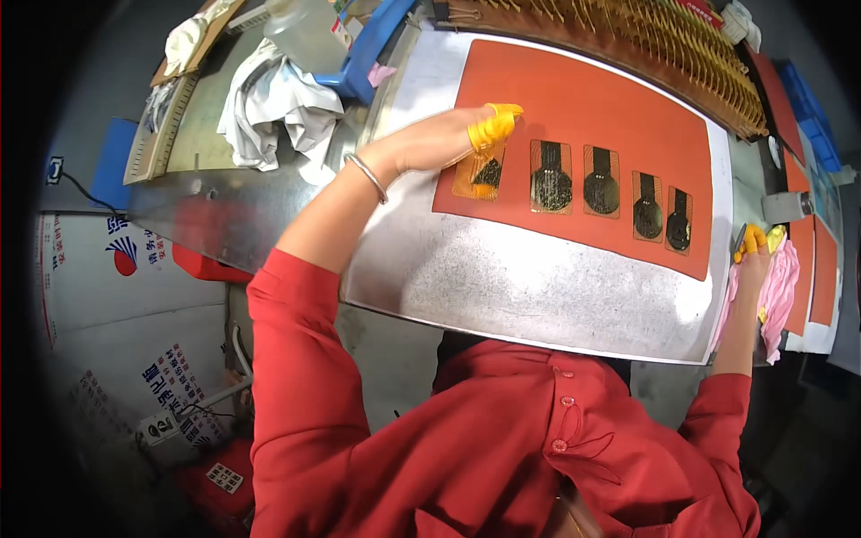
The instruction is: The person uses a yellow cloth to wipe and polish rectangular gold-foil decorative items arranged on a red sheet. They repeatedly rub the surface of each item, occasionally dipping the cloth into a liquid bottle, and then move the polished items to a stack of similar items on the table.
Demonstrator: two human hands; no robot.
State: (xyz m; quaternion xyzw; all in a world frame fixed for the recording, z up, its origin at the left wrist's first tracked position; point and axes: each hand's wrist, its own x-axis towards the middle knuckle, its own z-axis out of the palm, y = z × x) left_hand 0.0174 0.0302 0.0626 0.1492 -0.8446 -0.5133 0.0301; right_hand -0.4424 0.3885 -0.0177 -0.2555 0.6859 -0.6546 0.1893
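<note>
Yellow finger covers sheathe the fingertips of my left hand (448,139), which reaches over a red-orange mat (592,99). Its fingers are extended, above the upper part of the leftmost flat piece (484,184) and hiding some of it. To the right lie several more thin pieces (552,177), each with a dark rounded pad, a dark strip and a copper-coloured border. Off the mat's right side, my right hand (756,255), also in yellow finger covers, is closed around a small dark thin object (740,240) whose kind is unclear. A pink cloth (782,287) lies beside it.
A rack with rows of brass-coloured hooks (628,45) runs along the far side. At the left are a crumpled white cloth (278,108), a blue bin (377,45) and a translucent container (309,36). A grey cylindrical object (787,207) stands beyond my right hand.
</note>
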